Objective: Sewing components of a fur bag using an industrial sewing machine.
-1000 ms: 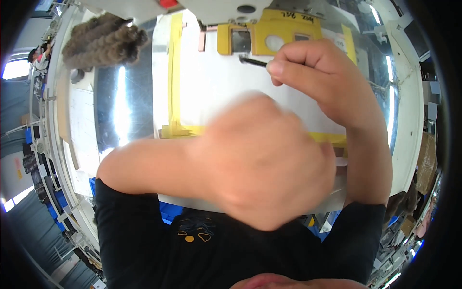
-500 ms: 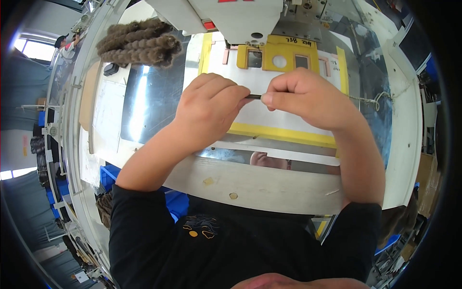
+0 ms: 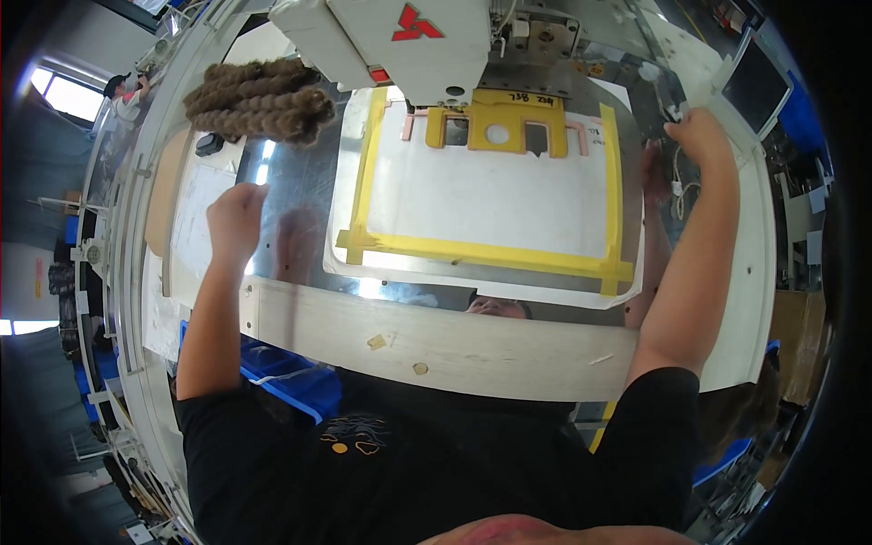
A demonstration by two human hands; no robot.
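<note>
Out to the left, my left hand is curled closed above the shiny metal table plate; whatever its fingers may hold is hidden. My right hand is at the far right with thumb and fingers pinched together. Beside its fingertips is a light cord, and I cannot tell whether they grip it. Between the hands lies a white sheet bordered by yellow tape. Over its far edge sits a yellow clamp plate with cut-out windows, under the white machine head.
Brown fluffy braided bundles lie at the back left, near a small black object. A pale front rail runs along the table's near edge. Below it is a blue bin. Another person is far off at left.
My hands were together over the sheet, holding a thin dark piece between them. They have parted widely, left and right, and that piece no longer shows in them. The view has shifted slightly.
</note>
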